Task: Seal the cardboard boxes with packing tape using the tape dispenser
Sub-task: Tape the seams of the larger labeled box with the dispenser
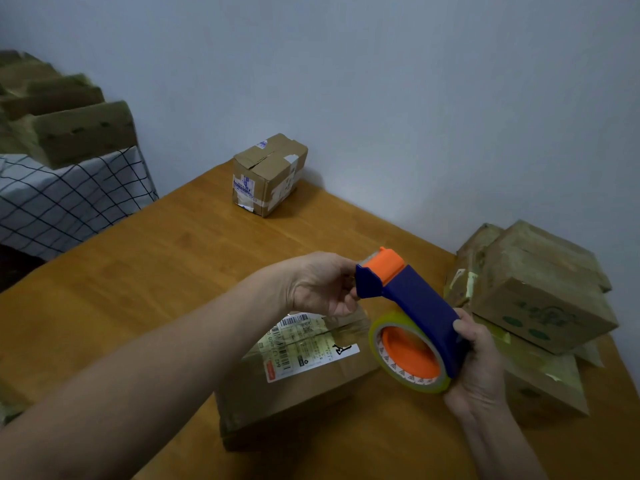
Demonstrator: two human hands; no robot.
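Wooden table (138, 289); left hand (318, 285), right hand (481, 362), each grip around plastic tape dispenser (419, 299).

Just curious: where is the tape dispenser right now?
The tape dispenser is right of centre in the head view, above the labelled box, right hand gripping its roll end, left hand at its orange tip.

No text is legible: the barcoded white shipping label (304, 344) on the near cardboard box (294, 407) at six o'clock and the blue-printed label (244, 183) on the far box (277, 164) at eleven o'clock are too small to read.
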